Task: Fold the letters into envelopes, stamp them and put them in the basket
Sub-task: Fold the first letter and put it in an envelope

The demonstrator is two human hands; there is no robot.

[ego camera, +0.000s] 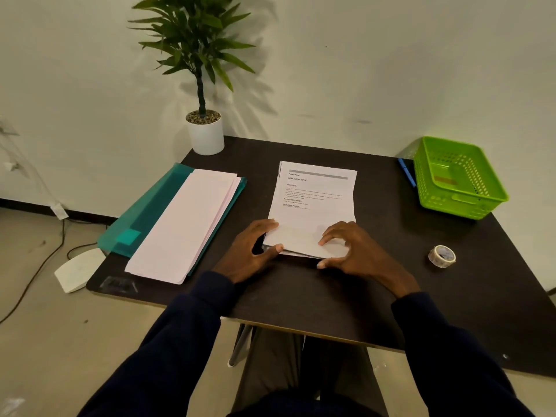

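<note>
The stack of white printed letter sheets (316,191) lies in the middle of the dark counter (301,299). The near end of the top sheet appears to be turned up over itself, directly under both sets of fingers.

The left hand (249,254) brackets the flap's left edge. Its forefinger lies along the far side and its thumb on the near crease, pressing more than gripping. The right hand (355,251) is spread flat, with its fingertips (326,238) on the flap and its thumb at the near edge. It holds nothing.

The step looks like setting the first fold. To do it well:
- Square the flap's side edges to the sheet before creasing.
- Take care that only one sheet comes up.
- Run the right fingertips along the crease, away from the left thumb.

The stack of long pale pink paper envelopes (186,224) waits just left of the left fingers. The lime-green perforated plastic basket (464,203) sits well beyond the right fingers, and a small roll of clear tape (441,256) lies nearer them.
</note>
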